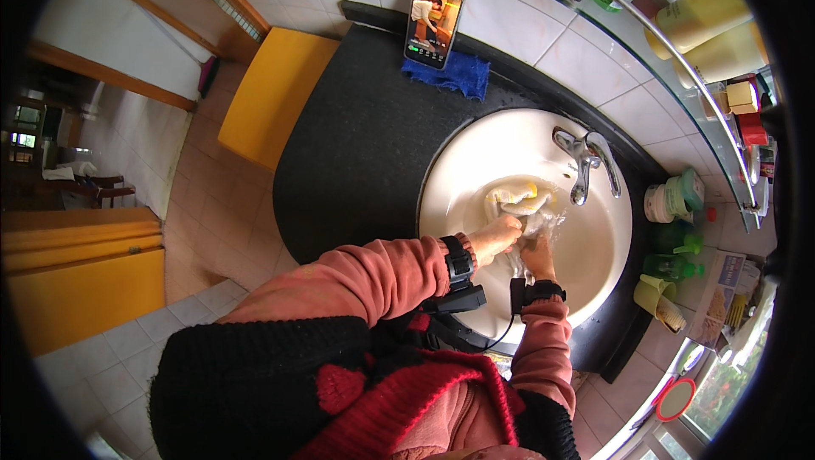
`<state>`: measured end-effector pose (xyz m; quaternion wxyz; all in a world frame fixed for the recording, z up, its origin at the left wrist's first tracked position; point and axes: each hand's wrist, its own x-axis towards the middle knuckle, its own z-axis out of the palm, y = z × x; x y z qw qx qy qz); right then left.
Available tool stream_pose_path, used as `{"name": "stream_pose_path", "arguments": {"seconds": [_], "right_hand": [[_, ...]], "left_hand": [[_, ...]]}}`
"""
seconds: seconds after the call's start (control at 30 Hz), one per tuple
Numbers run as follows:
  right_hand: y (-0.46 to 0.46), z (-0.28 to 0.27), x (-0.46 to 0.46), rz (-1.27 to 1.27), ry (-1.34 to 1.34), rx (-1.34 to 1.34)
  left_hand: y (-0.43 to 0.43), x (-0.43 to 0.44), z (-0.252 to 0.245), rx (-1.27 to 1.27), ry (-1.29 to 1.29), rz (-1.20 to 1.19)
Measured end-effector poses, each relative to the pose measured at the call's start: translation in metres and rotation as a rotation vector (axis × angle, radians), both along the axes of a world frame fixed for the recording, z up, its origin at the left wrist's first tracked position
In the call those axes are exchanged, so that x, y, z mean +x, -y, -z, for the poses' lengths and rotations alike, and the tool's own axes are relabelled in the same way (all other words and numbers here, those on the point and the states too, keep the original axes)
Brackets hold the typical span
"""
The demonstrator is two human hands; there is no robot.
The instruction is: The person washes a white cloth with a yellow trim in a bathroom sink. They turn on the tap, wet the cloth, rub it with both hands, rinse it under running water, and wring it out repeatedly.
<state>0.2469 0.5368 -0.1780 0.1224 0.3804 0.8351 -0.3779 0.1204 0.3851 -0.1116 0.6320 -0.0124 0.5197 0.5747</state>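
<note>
A pale, wet cloth with yellow marks (522, 199) lies bunched in the water of a white washbasin (605, 256). My left hand (496, 238) is closed on the near end of the cloth. Close beside it, my right hand (539, 256) also grips the cloth, its fingertips partly hidden by the fabric and water. Both wrists wear black straps with small devices. The chrome faucet (582, 164) stands at the basin's far right rim, beyond the hands.
A phone (434, 24) leans on the tiled wall above a blue cloth (449, 77) on the black countertop (356, 142). Green bottles (665, 266) and a yellow-green cup (654, 294) stand at the right. A glass shelf (675, 87) with bottles overhangs the upper right.
</note>
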Motion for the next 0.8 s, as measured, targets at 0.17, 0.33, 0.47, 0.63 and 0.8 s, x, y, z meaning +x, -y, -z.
{"name": "stream_pose_path", "arguments": {"seconds": [0.17, 0.33, 0.47, 0.63, 0.8], "right_hand": [[-0.008, 0.008, 0.003, 0.202, -0.057, -0.135], [0.014, -0.020, -0.004, 0.342, -0.364, -0.318], [0.051, -0.097, -0.013, 0.429, -0.521, -0.645], [0.088, -0.164, -0.022, 0.372, -0.531, -0.645], [0.111, -0.161, -0.026, 0.347, -0.596, -0.630]], "left_hand": [[-0.003, 0.005, 0.001, -0.003, 0.022, -0.176], [-0.002, -0.001, 0.001, 0.025, 0.040, 0.071], [-0.005, -0.002, -0.009, 0.209, 0.314, -0.035], [-0.005, -0.005, -0.021, 0.202, 0.360, -0.227], [-0.003, -0.001, -0.035, 0.108, 0.245, -0.370]]}}
